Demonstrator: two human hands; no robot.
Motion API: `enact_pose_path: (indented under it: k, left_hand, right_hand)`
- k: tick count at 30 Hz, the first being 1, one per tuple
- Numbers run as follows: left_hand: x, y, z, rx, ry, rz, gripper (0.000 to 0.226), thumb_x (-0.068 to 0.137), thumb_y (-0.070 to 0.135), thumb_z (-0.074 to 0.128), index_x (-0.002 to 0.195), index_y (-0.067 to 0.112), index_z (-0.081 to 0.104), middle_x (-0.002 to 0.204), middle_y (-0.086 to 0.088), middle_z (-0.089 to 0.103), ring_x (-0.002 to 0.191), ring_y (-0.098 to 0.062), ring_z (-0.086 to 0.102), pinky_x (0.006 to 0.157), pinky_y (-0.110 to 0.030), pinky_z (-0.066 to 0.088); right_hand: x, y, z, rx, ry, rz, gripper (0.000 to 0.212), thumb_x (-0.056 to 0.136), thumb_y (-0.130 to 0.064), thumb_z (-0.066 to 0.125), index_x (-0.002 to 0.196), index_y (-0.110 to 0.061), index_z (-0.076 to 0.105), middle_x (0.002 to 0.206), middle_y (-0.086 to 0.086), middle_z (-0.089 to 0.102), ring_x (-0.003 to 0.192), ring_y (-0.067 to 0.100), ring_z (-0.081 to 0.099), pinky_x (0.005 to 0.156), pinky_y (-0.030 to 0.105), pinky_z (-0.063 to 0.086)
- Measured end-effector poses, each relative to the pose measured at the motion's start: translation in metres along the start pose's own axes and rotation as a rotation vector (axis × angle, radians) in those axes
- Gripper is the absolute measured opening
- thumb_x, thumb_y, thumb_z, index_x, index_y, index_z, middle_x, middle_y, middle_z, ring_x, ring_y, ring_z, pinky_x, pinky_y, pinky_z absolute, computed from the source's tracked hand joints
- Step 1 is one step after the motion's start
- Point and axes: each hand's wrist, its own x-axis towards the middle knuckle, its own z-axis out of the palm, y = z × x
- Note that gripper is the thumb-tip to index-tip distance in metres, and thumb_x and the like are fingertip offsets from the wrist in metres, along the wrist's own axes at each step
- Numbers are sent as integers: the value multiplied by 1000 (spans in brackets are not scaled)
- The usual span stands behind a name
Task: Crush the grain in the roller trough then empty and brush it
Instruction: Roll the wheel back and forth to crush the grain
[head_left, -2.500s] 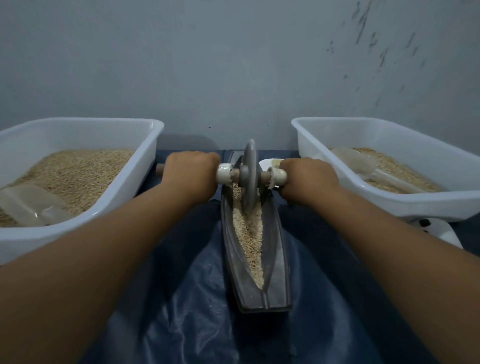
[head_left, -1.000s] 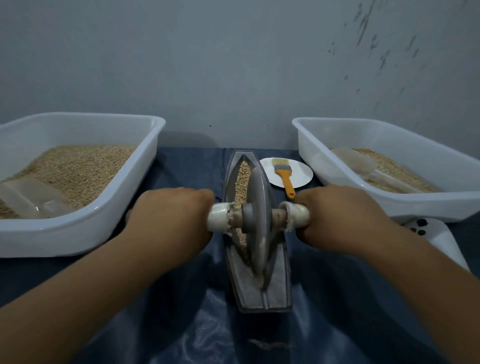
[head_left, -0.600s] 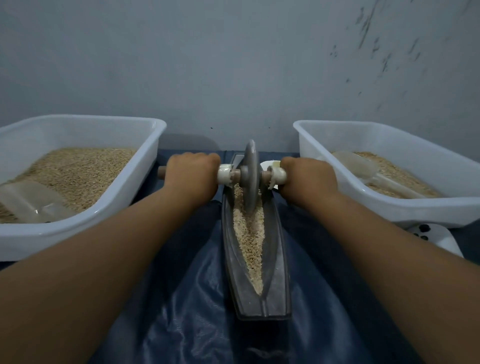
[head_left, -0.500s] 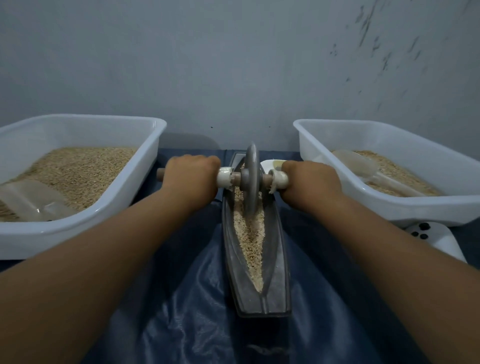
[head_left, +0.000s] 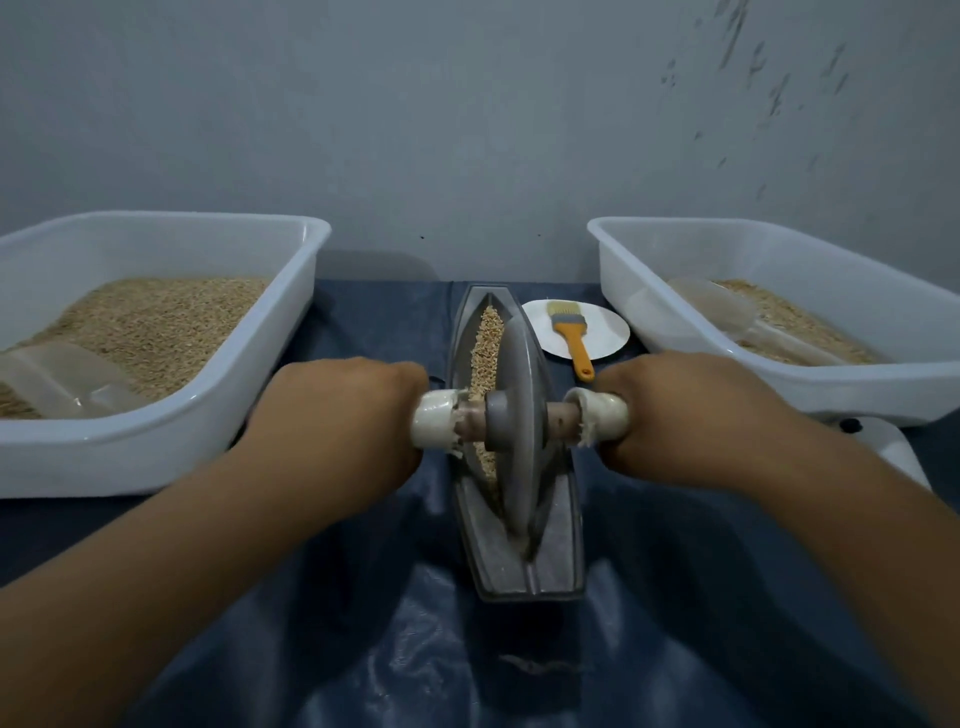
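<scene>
Both white-capped axle ends of the grey metal roller disc are gripped, by the left hand and right hand; the disc has been drawn back to the near half of the long grey trough, exposing tan grain beyond it, so crushing continues.

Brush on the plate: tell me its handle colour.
Orange handle on the brush, clearest in the head view.

A single head-worn wide-angle camera looks forward and down from close above the forearms. Both grips sit mid-frame: left hand and right hand. Beyond the grips rises the wall; the counter fills the near field.
</scene>
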Motion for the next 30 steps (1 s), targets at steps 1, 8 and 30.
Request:
enact_pose_path:
  k: [1, 8, 30]
  left_hand:
    - [7, 0, 7, -8, 21, -1, 28, 75, 34, 62, 70, 32, 35, 59, 9, 44, 54, -11, 45, 52, -26, 37]
    - [82, -11, 49, 28, 105, -47, 27, 77, 25, 66, 78, 25, 39, 63, 7, 38, 59, -18, 42, 58, -32, 32]
    - [9, 7, -4, 24, -24, -12, 22, 80, 36, 60, 78, 33, 39, 63, 10, 42, 59, -10, 46, 56, -27, 36]
  right_hand:
    - [10, -1, 6, -9, 27, 29, 15, 71, -32, 64, 70, -29, 49, 66, -8, 57, 61, 9, 53, 49, 24, 38]
    - [98, 4, 32, -63, 303, 103, 12, 73, -27, 59, 81, -29, 51, 70, -5, 57, 61, 19, 47, 54, 27, 32]
    - [11, -1, 8, 32, -2, 46, 13, 71, -35, 65, 72, -31, 52, 70, -10, 59, 64, 6, 54, 52, 26, 41]
